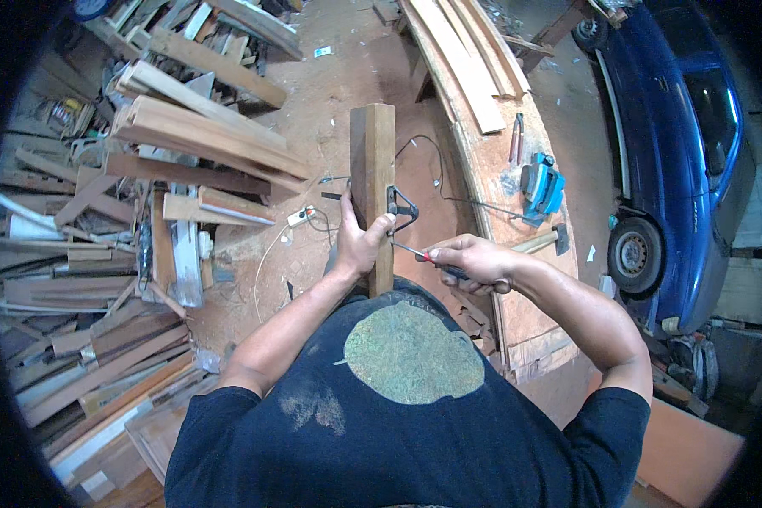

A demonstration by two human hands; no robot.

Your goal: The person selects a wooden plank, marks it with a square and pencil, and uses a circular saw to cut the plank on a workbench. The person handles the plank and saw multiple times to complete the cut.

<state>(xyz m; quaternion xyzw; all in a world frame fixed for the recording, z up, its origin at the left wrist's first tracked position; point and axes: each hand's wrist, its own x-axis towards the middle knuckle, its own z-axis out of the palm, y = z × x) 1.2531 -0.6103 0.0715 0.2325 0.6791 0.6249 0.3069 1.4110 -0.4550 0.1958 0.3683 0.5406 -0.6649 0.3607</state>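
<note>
Upright in front of me stands a thick brown wooden beam, its lower end close against my body. My left hand is wrapped around its left side, the thumb pressed on the near face. A black metal pull handle sits against the beam's right side, just above that thumb. In my right hand is a screwdriver with a red and dark handle. Its shaft points left, and the tip meets the beam's right side at the lower end of the pull handle. Whether a screw is there is too small to tell.
To the right runs a wooden workbench bearing long boards, pincers, a teal power planer and a hammer. A blue car stands beyond. Stacked planks fill the left. A white power strip lies on the floor.
</note>
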